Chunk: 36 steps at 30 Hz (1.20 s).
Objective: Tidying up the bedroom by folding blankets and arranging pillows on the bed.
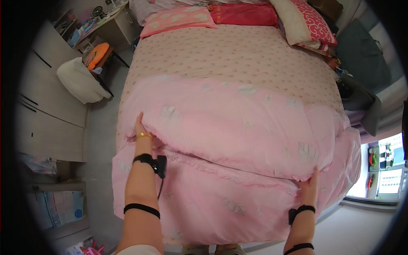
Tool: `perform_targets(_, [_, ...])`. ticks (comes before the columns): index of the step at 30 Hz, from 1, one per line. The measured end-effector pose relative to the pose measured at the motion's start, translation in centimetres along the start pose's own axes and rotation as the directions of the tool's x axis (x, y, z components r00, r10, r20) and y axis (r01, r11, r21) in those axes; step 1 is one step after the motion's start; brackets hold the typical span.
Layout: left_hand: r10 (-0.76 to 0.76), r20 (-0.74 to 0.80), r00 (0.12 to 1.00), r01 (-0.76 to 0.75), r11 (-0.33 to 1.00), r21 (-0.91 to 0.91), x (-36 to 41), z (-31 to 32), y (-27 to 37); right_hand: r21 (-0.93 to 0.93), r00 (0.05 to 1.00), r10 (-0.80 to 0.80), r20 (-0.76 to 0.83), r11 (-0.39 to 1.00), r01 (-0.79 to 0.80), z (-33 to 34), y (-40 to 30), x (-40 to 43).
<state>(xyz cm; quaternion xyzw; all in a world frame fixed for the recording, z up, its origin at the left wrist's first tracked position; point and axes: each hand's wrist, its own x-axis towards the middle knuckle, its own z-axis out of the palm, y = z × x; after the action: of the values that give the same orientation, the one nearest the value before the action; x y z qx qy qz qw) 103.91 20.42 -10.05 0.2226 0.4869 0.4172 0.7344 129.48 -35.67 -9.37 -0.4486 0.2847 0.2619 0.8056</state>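
Note:
A pink quilt with leaf prints and ruffled edges (236, 127) lies folded over the lower half of a bed. My left hand (140, 124), with a gold bangle at the wrist, is at the quilt's ruffled edge on the left; its thumb side shows and the other fingers are hidden under the fold. My right hand (312, 180) is at the same edge on the right, its fingers largely hidden by the fabric. Beyond the quilt spreads a beige patterned bed sheet (232, 57).
Pillows, among them a peach one (178, 19) and a red one (245, 14), lie at the bed's head. A chair with a white cover (79, 81) and cabinets (54, 102) stand left. A window (387, 172) is at the right.

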Motion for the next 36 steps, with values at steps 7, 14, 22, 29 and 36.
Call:
perform_targets(7, [0.102,0.221,0.97,-0.139,0.978,0.158,-0.5,-3.1,8.1,0.088,0.963,-0.271,0.0,0.959,0.27,1.5,-4.2,6.4])
perform_targets(14, [-0.134,0.08,0.988,0.108,0.956,0.273,2.9,-15.9,1.5,-0.916,0.764,-0.519,0.383,-0.104,0.388,-10.1,-3.1,5.8])
perform_targets(22, [0.653,0.305,0.693,-0.711,0.55,0.438,2.8,-3.0,10.7,-0.715,0.861,-0.443,0.25,0.515,0.473,-12.3,-8.1,8.5])
perform_targets(29, [0.388,0.669,0.634,-0.703,-0.071,0.708,5.7,-15.8,11.1,-0.264,0.962,-0.263,-0.07,0.935,0.236,-9.3,-5.7,7.6])
perform_targets(36, [0.377,0.141,0.915,-0.032,-0.282,0.959,1.0,-31.6,6.2,-0.836,0.976,0.058,-0.21,0.507,-0.21,-4.6,-0.2,-0.4])
